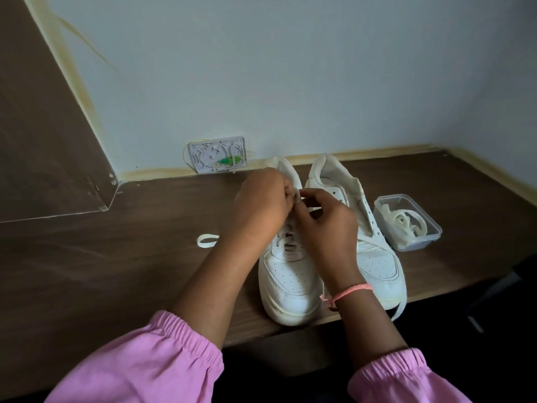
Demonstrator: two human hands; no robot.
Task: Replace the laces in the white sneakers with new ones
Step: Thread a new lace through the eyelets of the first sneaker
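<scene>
Two white sneakers stand side by side on the dark wooden table [116,257], toes toward me. The left sneaker [290,283] has a white lace threaded through its lower eyelets. My left hand [261,205] and my right hand [325,222] meet above its upper eyelets, both pinching the lace [297,196] between fingertips. The right sneaker [374,257] has open eyelets and a loose lace trailing across its toe and over the table edge [399,308]. A loop of lace [207,240] lies on the table left of my left wrist.
A clear plastic box [406,222] holding a coiled white lace sits right of the right sneaker. A small white wall box [218,154] with a green part is mounted where wall meets table. The table's front edge runs just below the sneakers' toes.
</scene>
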